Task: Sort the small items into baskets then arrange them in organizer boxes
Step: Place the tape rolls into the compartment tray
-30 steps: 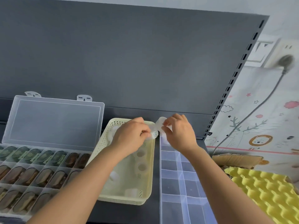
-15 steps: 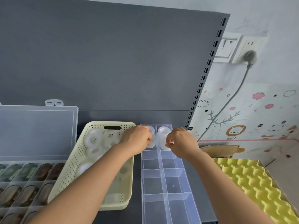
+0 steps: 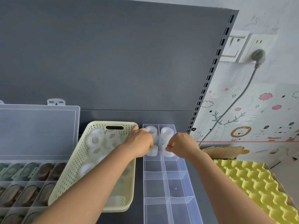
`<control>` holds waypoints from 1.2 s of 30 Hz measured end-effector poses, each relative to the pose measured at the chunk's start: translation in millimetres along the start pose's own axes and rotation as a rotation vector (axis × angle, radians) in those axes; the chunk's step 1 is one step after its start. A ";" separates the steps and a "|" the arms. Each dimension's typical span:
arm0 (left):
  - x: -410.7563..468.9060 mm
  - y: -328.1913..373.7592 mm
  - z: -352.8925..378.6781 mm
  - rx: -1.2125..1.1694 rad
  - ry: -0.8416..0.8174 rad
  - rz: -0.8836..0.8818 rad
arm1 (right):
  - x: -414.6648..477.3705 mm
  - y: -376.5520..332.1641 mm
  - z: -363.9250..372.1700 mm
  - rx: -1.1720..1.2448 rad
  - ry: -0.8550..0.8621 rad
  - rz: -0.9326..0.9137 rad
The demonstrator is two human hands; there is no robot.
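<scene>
1. Tape rolls point(image 3: 95, 139), translucent white rings, mostly lie loose in the cream basket point(image 3: 73, 172) at centre left of the frame. Just to its right stands the clear organizer box point(image 3: 168, 188), divided into two columns of cells.
2. A second ago both hands were raised over the basket's far corner, each holding rolls. Half a second ago they were at the organizer's top row. Now they have dropped to the second row.
3. A top pair point(image 3: 151, 130) of rolls now sits in the two farthest cells, one roll in each, and neither hand touches them.
4. The left hand point(image 3: 140, 143) has its fingers curled down and pinches a left roll point(image 3: 153, 152) in the left column's second cell.
5. The right hand point(image 3: 183, 143) is curled much the same way, thumb against forefinger, over a right roll point(image 3: 168, 154) in the right column's second cell. It looks like a grip, though the contact is partly hidden.
6. For the task, the arranging stage is under way and moving row by row toward the bottom of the frame. Four cells look filled or nearly so, the nearer ones are bare, and many rolls wait in the basket.
7. At far left, a lidded case point(image 3: 38, 130) already holds rows of brownish items.
</scene>
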State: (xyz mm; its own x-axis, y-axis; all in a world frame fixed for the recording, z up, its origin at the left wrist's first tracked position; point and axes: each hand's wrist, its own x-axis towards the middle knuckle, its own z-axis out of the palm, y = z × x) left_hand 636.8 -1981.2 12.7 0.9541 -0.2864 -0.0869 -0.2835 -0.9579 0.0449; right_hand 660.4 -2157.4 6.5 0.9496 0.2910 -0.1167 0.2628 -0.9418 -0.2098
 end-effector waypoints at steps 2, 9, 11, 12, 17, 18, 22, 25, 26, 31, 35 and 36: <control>0.0 1.7 -0.7 0.015 0.017 -0.015 | 1.2 -2.1 0.0 0.019 -0.003 0.018; 3.9 1.0 -0.9 -0.008 0.022 -0.038 | 5.3 -6.9 3.7 -0.001 -0.004 0.058; 1.8 -4.2 -1.6 -0.022 0.098 -0.030 | 5.6 -10.6 5.2 0.002 0.055 0.050; -0.2 -8.3 -2.4 -0.031 0.148 -0.038 | 5.3 -14.2 4.6 0.010 0.102 0.041; -25.5 -48.8 -13.4 -0.038 0.288 -0.164 | 2.4 -53.1 -0.4 0.145 0.241 -0.180; -33.3 -60.7 -14.6 -0.025 0.289 -0.215 | 2.3 -63.8 0.8 0.155 0.223 -0.237; -63.8 -100.8 -9.7 0.070 0.244 -0.419 | 7.1 -102.5 12.8 0.114 0.152 -0.411; -79.0 -112.6 2.6 0.147 0.167 -0.460 | 14.1 -126.4 24.8 -0.005 0.137 -0.495; -81.8 -114.3 7.0 0.156 0.160 -0.457 | 16.6 -133.4 28.3 -0.046 0.136 -0.506; -86.1 -118.8 19.9 0.167 0.201 -0.444 | 29.6 -155.7 44.1 -0.155 0.104 -0.427; -86.3 -120.8 23.7 0.129 0.277 -0.453 | 38.8 -167.8 50.6 -0.172 0.090 -0.363; -86.7 -121.7 24.3 0.096 0.298 -0.451 | 40.9 -170.3 51.2 -0.158 0.085 -0.348</control>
State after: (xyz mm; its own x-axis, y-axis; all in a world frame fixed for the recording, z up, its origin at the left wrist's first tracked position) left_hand 586.2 -1840.2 -9.5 0.9652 0.1569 0.2093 0.1654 -0.9859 -0.0238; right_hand 645.8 -1976.5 -12.2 0.8080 0.5889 0.0174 0.5885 -0.8055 -0.0699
